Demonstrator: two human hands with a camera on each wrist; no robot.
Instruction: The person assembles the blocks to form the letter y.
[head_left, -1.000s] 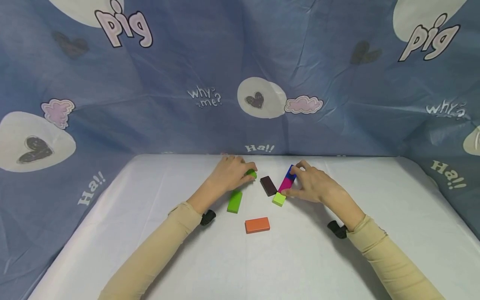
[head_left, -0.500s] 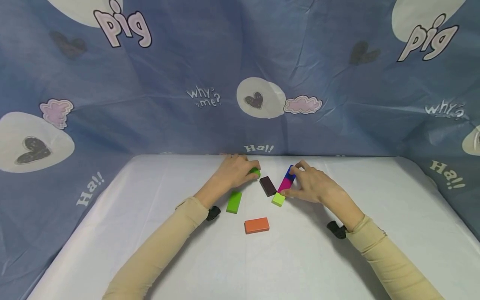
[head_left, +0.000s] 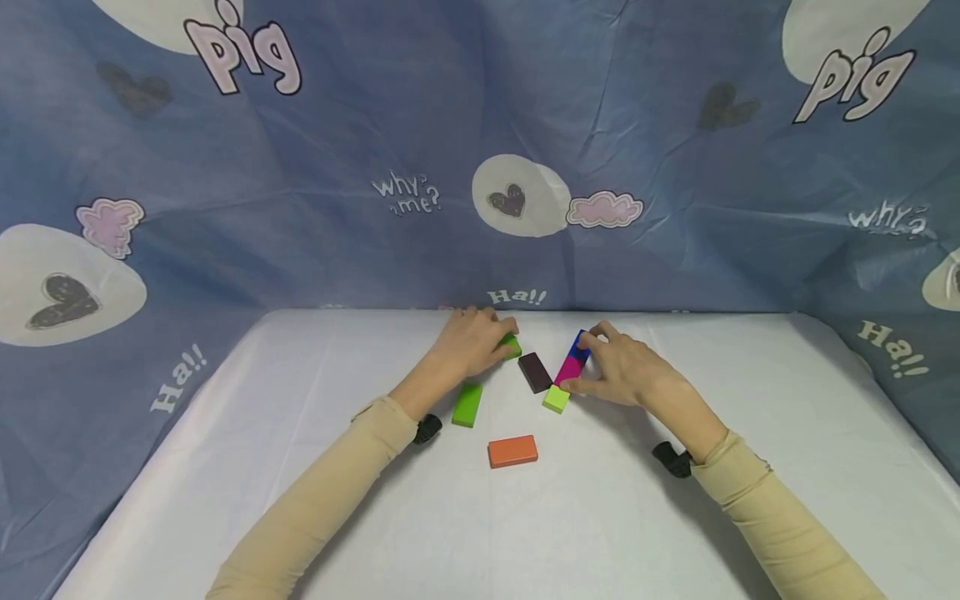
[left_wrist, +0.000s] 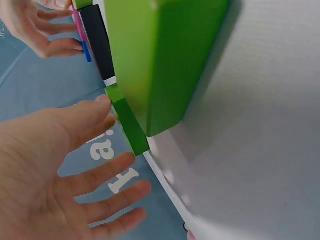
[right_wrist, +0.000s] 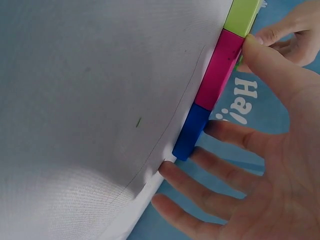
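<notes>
Since the earliest frame, the left grip (head_left: 469,342) has slid its green block (head_left: 513,346) slightly rightward, pinching it near the frame's centre; farther right, the right grip (head_left: 621,367) holds a blue block (head_left: 578,345) and magenta block (head_left: 569,372). All look light, rigid, smooth, probably best held by opposite ends.

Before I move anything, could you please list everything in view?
Held green block: one, green, in left grip
Other green block: one, green, nearer the person
Magenta block: one, magenta, middle of a row
Lime block: one, lime, row's near end
Blue block: one, blue, row's far end
Brown block: one, dark brown, left of row
Orange block: one, orange, nearest the person
Table cover: one, white, under the blocks
Printed backdrop: one, blue, behind table cover
Wrist devices: two, black, at wrists
Sleeves: two, beige, on forearms
Left grip: one, bare, on held green block
Right grip: one, bare, touching magenta and blue
</notes>
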